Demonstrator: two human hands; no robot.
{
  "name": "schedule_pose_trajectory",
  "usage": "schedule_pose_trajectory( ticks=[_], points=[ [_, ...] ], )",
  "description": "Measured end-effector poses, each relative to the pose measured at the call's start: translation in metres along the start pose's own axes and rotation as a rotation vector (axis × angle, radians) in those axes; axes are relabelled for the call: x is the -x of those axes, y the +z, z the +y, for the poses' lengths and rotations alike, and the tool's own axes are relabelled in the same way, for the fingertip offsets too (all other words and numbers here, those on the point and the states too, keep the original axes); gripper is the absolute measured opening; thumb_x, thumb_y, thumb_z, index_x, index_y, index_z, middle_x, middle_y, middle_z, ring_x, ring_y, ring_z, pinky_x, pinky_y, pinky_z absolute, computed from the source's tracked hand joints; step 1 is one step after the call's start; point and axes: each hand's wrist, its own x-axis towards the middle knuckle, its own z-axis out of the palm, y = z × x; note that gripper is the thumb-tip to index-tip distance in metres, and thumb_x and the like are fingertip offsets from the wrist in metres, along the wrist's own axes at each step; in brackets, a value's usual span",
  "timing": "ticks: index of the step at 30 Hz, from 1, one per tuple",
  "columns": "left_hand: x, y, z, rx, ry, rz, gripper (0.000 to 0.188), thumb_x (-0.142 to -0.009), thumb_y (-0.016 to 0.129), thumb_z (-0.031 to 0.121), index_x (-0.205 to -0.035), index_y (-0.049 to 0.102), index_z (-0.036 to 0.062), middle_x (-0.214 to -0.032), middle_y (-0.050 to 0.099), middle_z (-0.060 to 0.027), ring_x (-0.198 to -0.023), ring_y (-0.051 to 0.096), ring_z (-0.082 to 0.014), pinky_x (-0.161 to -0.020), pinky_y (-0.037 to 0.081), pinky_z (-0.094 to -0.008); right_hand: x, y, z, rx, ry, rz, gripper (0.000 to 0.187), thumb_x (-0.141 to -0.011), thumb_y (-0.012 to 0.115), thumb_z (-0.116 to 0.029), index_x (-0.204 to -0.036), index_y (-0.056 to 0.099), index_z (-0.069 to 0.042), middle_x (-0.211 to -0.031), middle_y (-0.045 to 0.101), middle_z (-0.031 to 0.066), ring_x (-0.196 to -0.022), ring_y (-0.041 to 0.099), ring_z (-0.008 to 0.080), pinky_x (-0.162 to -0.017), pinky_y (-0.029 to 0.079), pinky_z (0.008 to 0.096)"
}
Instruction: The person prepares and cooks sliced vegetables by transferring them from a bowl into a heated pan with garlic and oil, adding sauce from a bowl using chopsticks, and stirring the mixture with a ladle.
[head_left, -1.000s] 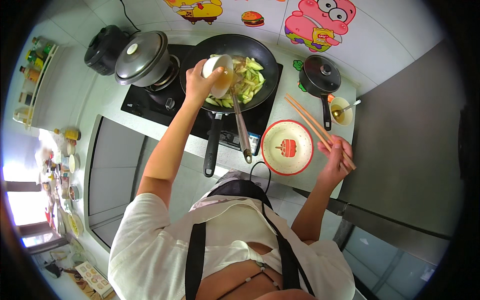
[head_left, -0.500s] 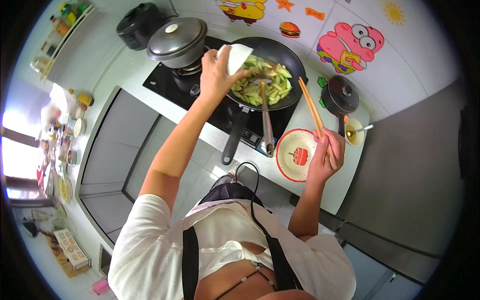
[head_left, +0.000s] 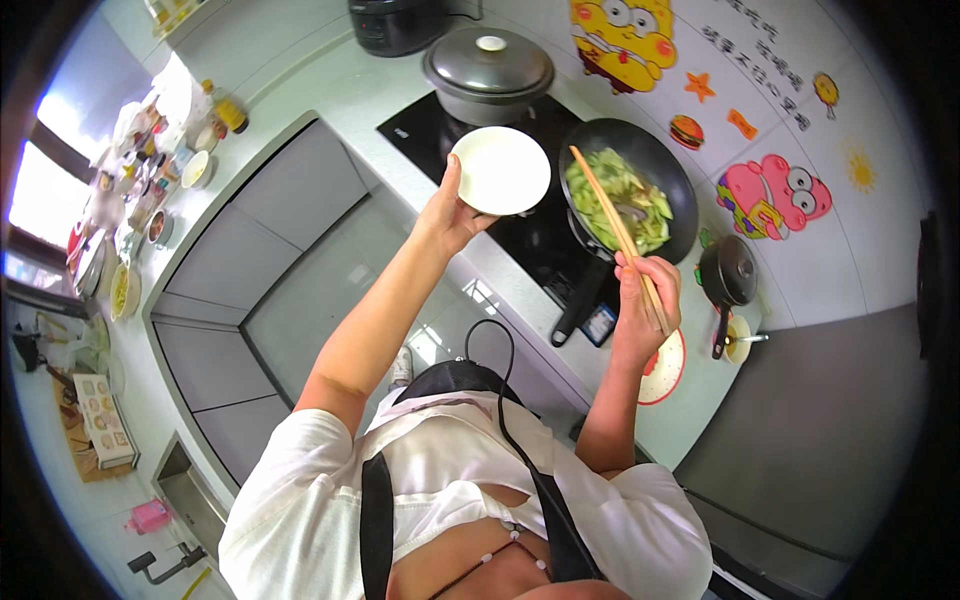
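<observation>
My left hand (head_left: 452,216) grips a small white bowl (head_left: 502,170) by its rim, thumb on the near side. The bowl's plain inside faces up, over the stove to the left of the wok. My right hand (head_left: 646,305) is closed around a pair of wooden chopsticks (head_left: 602,195), whose tips reach above the black wok (head_left: 672,172). Sliced green vegetables (head_left: 612,172) lie in the wok. A dark spatula head (head_left: 632,212) shows among them; chopsticks and hand hide most of its handle.
A grey lidded pot (head_left: 488,78) stands on the left burner, a black cooker (head_left: 398,22) behind it. To the right are a small dark saucepan (head_left: 728,272), a bowl with a spoon (head_left: 738,345) and a red-rimmed bowl (head_left: 665,375), partly hidden. Bottles and bowls crowd the left counter (head_left: 185,290).
The white bowl has gone from tipped over the wok to upright on its left. My right hand has brought the chopsticks over the wok. The whole view has turned left.
</observation>
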Motion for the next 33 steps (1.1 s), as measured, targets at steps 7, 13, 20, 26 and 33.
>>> schedule_pose_trajectory(
  ticks=[7,13,20,26,33],
  points=[
    [0.029,-0.102,0.073,-0.019,0.015,0.005,0.065,-0.078,0.05,0.058,-0.127,0.04,0.0156,-0.126,0.046,-0.0069,-0.115,0.045,-0.0279,-0.092,0.04,-0.0465,0.029,0.147,0.007,-0.643,0.689,0.008,0.026,-0.087,0.054,-0.021,-0.099,0.057,0.002,-0.088,0.062,0.0147,-0.078,0.064,0.0196,-0.067,0.054,0.0252],
    [0.031,-0.15,0.121,0.035,0.011,0.176,0.063,-0.079,0.055,0.048,-0.127,0.038,0.0118,-0.128,0.043,-0.0094,-0.12,0.038,-0.031,-0.099,0.031,-0.0528,0.065,0.206,0.017,-0.691,0.867,-0.036,0.028,-0.086,0.057,-0.02,-0.103,0.057,0.001,-0.093,0.061,0.012,-0.079,0.063,0.0178,-0.071,0.054,0.0266],
    [0.019,-0.209,0.168,0.14,0.041,0.107,0.062,-0.082,0.052,0.048,-0.128,0.037,0.0111,-0.129,0.041,-0.0115,-0.119,0.039,-0.0316,-0.097,0.033,-0.0526,0.068,0.264,0.003,-0.616,0.943,-0.045,0.027,-0.083,0.06,-0.019,-0.1,0.059,0.001,-0.092,0.062,0.0101,-0.082,0.063,0.0166,-0.071,0.052,0.0258],
    [0.014,-0.23,0.203,0.17,0.121,0.282,0.056,-0.084,0.048,0.049,-0.126,0.038,0.0127,-0.128,0.044,-0.0075,-0.117,0.042,-0.0274,-0.098,0.03,-0.0531,0.069,0.321,0.032,-0.641,0.973,-0.078,0.022,-0.085,0.057,-0.014,-0.101,0.055,0.001,-0.092,0.061,0.0103,-0.084,0.063,0.0175,-0.07,0.054,0.0243],
    [-0.023,-0.292,0.268,0.313,0.258,0.402,0.052,-0.087,0.046,0.046,-0.128,0.034,0.0164,-0.13,0.041,-0.0026,-0.12,0.039,-0.0255,-0.1,0.026,-0.0543,0.045,0.435,0.094,-0.832,1.261,-0.206,0.024,-0.084,0.058,-0.013,-0.103,0.053,0.0,-0.088,0.061,0.0102,-0.083,0.063,0.018,-0.07,0.055,0.0251]
  ],
)
